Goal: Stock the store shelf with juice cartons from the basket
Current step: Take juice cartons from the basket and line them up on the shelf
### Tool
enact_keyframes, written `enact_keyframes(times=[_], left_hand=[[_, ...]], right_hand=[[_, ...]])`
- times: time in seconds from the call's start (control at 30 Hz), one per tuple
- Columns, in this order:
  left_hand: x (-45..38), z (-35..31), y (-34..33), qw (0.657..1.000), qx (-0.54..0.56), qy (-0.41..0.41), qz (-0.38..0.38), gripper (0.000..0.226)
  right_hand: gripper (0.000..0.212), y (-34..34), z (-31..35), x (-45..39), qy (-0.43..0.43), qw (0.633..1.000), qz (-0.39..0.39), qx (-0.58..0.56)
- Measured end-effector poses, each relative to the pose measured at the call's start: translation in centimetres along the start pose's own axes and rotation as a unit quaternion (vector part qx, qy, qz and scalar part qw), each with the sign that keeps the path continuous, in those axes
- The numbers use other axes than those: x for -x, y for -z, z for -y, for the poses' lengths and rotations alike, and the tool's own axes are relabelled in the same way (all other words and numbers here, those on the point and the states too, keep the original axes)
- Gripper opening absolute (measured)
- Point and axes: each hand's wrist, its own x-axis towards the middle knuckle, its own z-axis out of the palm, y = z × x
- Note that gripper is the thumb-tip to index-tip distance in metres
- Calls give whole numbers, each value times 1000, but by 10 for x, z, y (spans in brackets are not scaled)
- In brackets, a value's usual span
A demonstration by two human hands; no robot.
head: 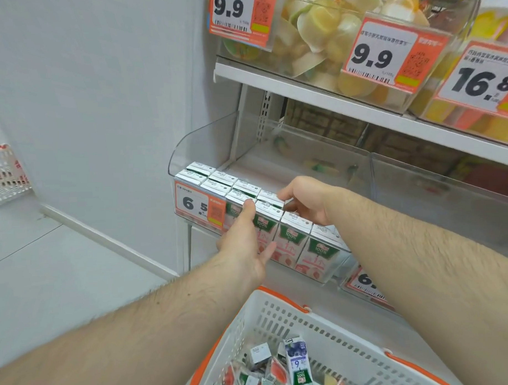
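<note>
Juice cartons [292, 240] with green and pink fronts stand in two rows inside a clear plastic shelf bin [205, 142]. My left hand [243, 244] lies flat against the bin's front, its fingers straight and a fingertip on top of a front-row carton. My right hand [307, 199] reaches in behind the front row, fingers curled on a back-row carton [268, 195]. Below stands the white basket [280, 318] with an orange rim. It holds several loose cartons, one blue carton [297, 360] upright among them.
A price tag reading 6.5 [195, 204] hangs on the bin's front left. The shelf above [330, 100] carries clear bins of jelly cups with 9.9 and 16.8 tags. Another white basket [4, 175] sits at the far left by the wall.
</note>
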Motion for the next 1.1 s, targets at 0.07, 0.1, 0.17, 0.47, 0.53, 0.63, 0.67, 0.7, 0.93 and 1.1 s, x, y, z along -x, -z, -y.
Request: enact_keyframes(times=[0.07,0.1,0.17,0.47,0.53,0.63,0.67,0.7,0.93,1.1], left_hand=[[2,2,0,1000,-3,-8,-1,63],[3,3,-1,1000,-8,-12,-2,66],[9,4,-1,999,-34,-12,7,70],[38,39,8,955,-258,48,137,5],[43,52,11,938,-305,32,163,6],[51,70,17,907,-363,33,210,20],[53,75,19,894,-388,32,221,23],[53,79,21,882,-411,29,228,22],[36,104,39,729,-641,20,240,5],[-2,126,55,588,-771,24,243,7]], right_hand=[[30,0,-2,-2,1,999,-19,49],[29,-2,-2,0,6,996,-36,86],[23,-5,-2,9,45,982,-88,161],[10,-11,-39,96,448,779,-388,204],[9,-21,-66,117,509,746,-391,179],[11,-28,-115,130,518,752,-379,152],[12,-29,-131,131,506,761,-379,143],[14,-28,-147,130,490,773,-380,133],[17,-37,-240,107,216,916,-325,92],[17,-47,-291,69,31,958,-285,-25]])
